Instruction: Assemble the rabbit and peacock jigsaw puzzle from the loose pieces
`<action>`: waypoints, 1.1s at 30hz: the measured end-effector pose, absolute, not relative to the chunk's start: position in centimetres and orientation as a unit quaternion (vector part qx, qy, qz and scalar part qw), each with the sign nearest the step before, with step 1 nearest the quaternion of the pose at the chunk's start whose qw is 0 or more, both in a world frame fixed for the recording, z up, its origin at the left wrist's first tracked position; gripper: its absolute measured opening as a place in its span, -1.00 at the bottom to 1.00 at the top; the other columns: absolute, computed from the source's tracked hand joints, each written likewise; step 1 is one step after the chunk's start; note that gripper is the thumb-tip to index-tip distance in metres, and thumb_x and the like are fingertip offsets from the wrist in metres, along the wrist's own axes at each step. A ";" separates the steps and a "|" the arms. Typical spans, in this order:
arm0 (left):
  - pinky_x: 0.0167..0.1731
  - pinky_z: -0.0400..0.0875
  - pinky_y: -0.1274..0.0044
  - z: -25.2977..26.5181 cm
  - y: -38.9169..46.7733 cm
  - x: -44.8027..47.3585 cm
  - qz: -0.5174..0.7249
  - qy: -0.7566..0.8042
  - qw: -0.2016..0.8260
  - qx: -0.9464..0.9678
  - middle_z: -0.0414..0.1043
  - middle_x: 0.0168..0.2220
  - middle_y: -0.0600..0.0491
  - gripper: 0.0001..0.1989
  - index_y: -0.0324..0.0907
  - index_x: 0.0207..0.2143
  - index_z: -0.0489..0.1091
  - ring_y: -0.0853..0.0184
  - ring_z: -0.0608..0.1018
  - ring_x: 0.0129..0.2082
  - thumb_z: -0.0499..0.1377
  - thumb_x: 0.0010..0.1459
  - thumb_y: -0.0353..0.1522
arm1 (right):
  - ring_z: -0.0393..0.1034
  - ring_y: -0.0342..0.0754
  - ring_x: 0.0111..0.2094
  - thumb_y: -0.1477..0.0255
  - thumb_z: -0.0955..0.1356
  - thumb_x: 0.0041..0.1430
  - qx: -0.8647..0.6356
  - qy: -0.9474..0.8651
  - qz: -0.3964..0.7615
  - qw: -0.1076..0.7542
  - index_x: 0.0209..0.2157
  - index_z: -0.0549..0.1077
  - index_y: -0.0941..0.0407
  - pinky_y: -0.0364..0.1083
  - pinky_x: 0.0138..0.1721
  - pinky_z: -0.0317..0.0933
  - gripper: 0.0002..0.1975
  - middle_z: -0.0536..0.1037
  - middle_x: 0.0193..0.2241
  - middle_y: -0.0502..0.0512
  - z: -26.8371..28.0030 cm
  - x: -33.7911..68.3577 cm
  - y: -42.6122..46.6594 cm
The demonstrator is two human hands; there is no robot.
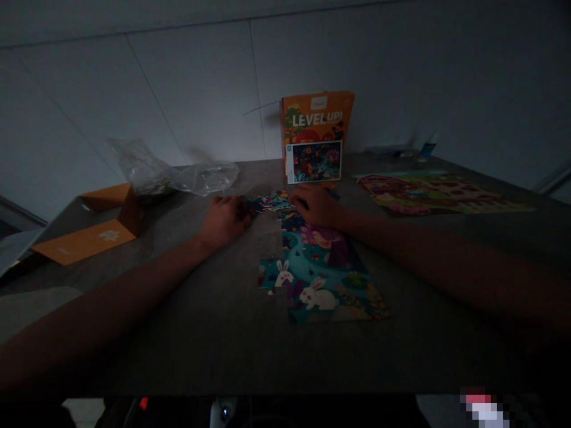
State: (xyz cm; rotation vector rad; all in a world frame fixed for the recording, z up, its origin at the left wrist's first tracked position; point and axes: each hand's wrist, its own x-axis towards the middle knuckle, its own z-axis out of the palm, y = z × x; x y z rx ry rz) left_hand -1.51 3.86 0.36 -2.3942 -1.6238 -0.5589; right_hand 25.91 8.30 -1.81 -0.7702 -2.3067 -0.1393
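Note:
A partly joined jigsaw puzzle lies on the table, showing white rabbits, a teal stream and a purple patch. At its far end, several dark, colourful puzzle pieces extend leftward between my two hands. My left hand has its fingers curled at the left end of these pieces, closed on a dark puzzle piece. From the right, my right hand reaches over the puzzle's far edge, its bent fingers gripping the pieces' right end. Both hands partly cover what they touch, and the light is dim.
Behind the hands stands an orange box with a picture card against it. An open orange box and clear plastic bags lie left. Another puzzle and a small bottle are right. The grey table meets a wall.

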 end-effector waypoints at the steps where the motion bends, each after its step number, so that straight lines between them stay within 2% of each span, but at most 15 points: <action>1: 0.05 0.39 0.24 0.3 3.9 -1.5 -0.201 -0.530 0.099 -0.818 0.57 -0.25 -0.05 -0.86 -0.15 -0.30 0.44 0.08 0.59 -0.18 0.20 0.13 -0.27 | 0.43 0.03 -0.19 0.60 0.24 0.23 -0.292 -0.889 -0.051 0.349 -0.25 0.48 0.15 -0.04 -0.11 0.27 -0.80 0.56 -0.26 0.19 -1.8 25.9 8.3; 6: -0.01 0.43 0.28 0.2 3.6 -1.5 -0.294 -0.413 0.107 -0.855 0.55 -0.24 -0.05 -0.89 -0.18 -0.26 0.46 0.14 0.55 -0.15 0.13 0.21 -0.41 | 0.46 0.05 -0.16 0.53 0.28 0.25 -0.257 -0.893 -0.046 0.366 -0.09 0.48 0.16 0.00 -0.09 0.31 -0.77 0.58 -0.23 0.19 -1.9 25.8 8.1; 10: -0.06 0.46 0.35 0.3 2.6 -1.0 -0.321 -0.306 0.101 -0.891 0.53 -0.22 -0.03 -0.84 -0.17 -0.16 0.46 0.19 0.53 -0.11 0.09 0.35 -0.35 | 0.45 0.06 -0.19 0.36 0.31 0.32 -0.207 -0.915 -0.035 0.345 0.10 0.43 0.19 0.03 -0.11 0.33 -0.64 0.58 -0.23 0.19 -1.7 25.7 7.7; 14: 0.00 0.44 0.32 0.6 1.9 -0.5 -0.280 -0.227 0.086 -0.929 0.55 -0.20 -0.04 -0.83 -0.18 -0.13 0.45 0.21 0.54 -0.12 0.06 0.40 -0.35 | 0.45 0.05 -0.16 0.33 0.27 0.39 -0.165 -0.934 -0.058 0.311 -0.09 0.52 0.17 0.02 -0.11 0.32 -0.74 0.57 -0.24 0.20 -1.5 25.7 7.6; 17: 0.03 0.44 0.29 0.6 1.9 -0.4 -0.273 -0.224 0.072 -0.933 0.56 -0.17 -0.05 -0.81 -0.17 -0.10 0.45 0.21 0.55 -0.11 0.05 0.41 -0.36 | 0.45 0.03 -0.19 0.34 0.24 0.42 -0.152 -0.939 -0.067 0.302 -0.20 0.52 0.15 0.00 -0.13 0.31 -0.73 0.57 -0.28 0.19 -1.5 25.7 7.7; 23: 0.02 0.48 0.32 0.4 2.1 -0.8 -0.290 -0.281 0.051 -0.913 0.55 -0.12 -0.07 -0.73 -0.18 0.03 0.44 0.19 0.54 -0.03 0.05 0.40 -0.32 | 0.39 0.01 -0.26 0.33 0.21 0.43 -0.172 -0.934 -0.068 0.304 -0.26 0.45 0.14 -0.04 -0.20 0.23 -0.74 0.54 -0.31 0.16 -1.5 25.7 7.6; 27: 0.06 0.47 0.29 0.4 2.1 -0.7 -0.275 -0.290 0.052 -0.915 0.54 -0.04 -0.10 -0.66 -0.19 0.13 0.40 0.16 0.52 0.01 0.05 0.39 -0.31 | 0.36 0.00 -0.29 0.34 0.21 0.42 -0.206 -0.936 -0.065 0.277 -0.28 0.41 0.13 -0.07 -0.24 0.16 -0.76 0.50 -0.35 0.14 -1.4 25.6 7.5; 33: 0.15 0.40 0.26 0.1 2.4 -0.8 -0.257 -0.281 0.056 -0.923 0.54 0.03 -0.08 -0.65 -0.17 0.16 0.39 0.16 0.52 0.05 0.07 0.38 -0.34 | 0.32 -0.03 -0.33 0.36 0.19 0.43 -0.217 -0.939 -0.041 0.263 -0.28 0.38 0.14 -0.09 -0.25 0.11 -0.76 0.48 -0.36 0.13 -1.3 25.6 7.5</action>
